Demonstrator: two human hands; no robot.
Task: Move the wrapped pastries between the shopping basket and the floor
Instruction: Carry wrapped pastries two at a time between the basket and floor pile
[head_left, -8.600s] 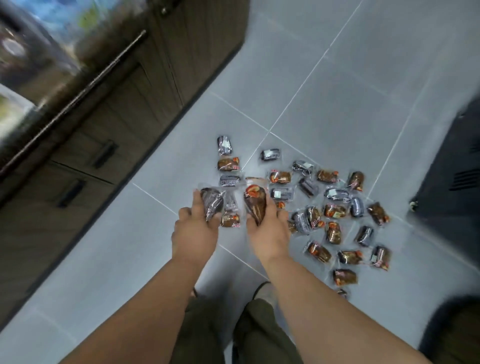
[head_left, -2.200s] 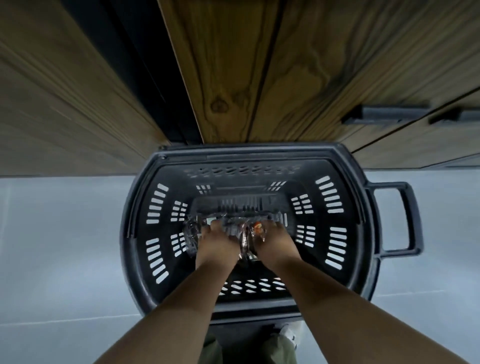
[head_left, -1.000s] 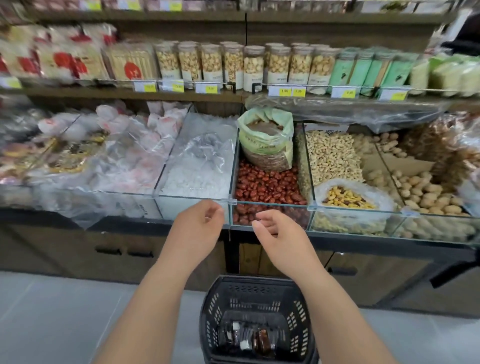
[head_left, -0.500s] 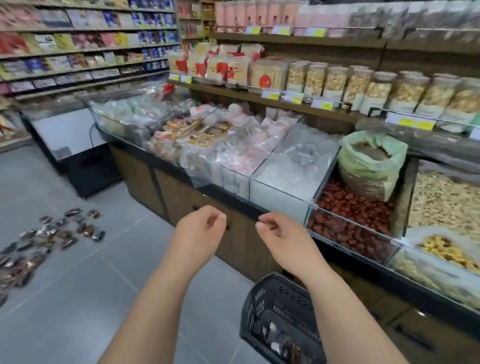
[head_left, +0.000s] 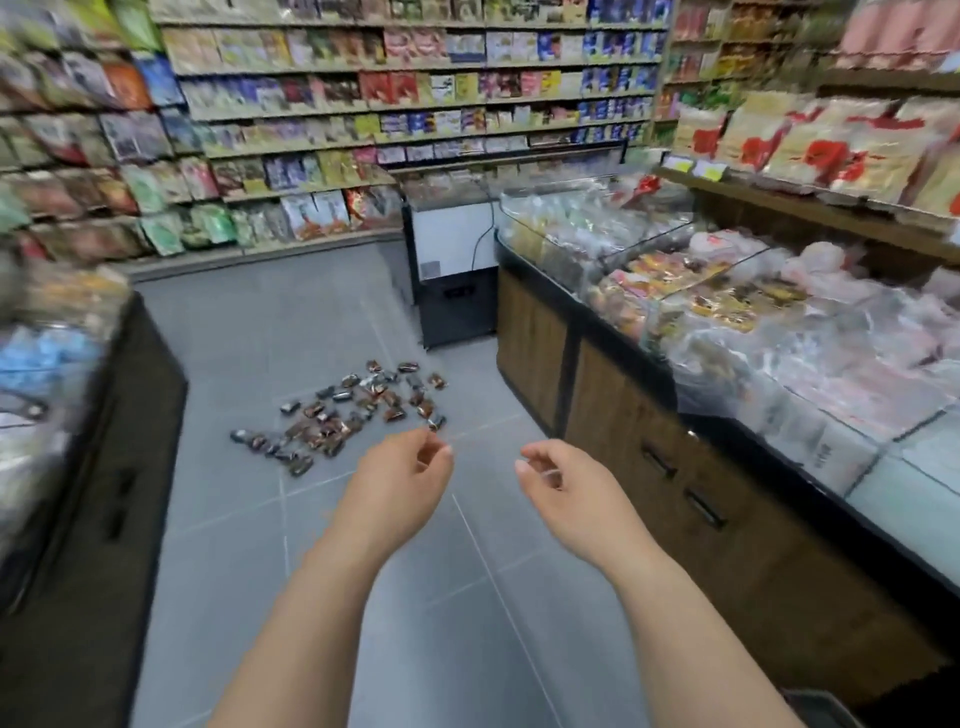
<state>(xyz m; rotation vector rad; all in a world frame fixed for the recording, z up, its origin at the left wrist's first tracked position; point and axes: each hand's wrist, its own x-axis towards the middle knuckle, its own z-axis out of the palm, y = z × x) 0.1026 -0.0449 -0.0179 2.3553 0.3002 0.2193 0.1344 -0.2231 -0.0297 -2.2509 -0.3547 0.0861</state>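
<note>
The grey tiled floor (head_left: 249, 322) in front of you looks smooth and a little shiny, with thin pale lines between the tiles. The small brown and silver wrapped pastries (head_left: 343, 415) sit in shiny, crinkly plastic. On your right, the long brown counter (head_left: 779, 571) has a wood front with dark grain and matt black handles (head_left: 704, 512). Its clear bin walls (head_left: 649, 241) look glossy; you cannot tell if they are glass or plastic. Soft see-through plastic bags (head_left: 831, 338) lie inside. The white and black cabinet (head_left: 452, 244) looks smooth and hard.
</note>
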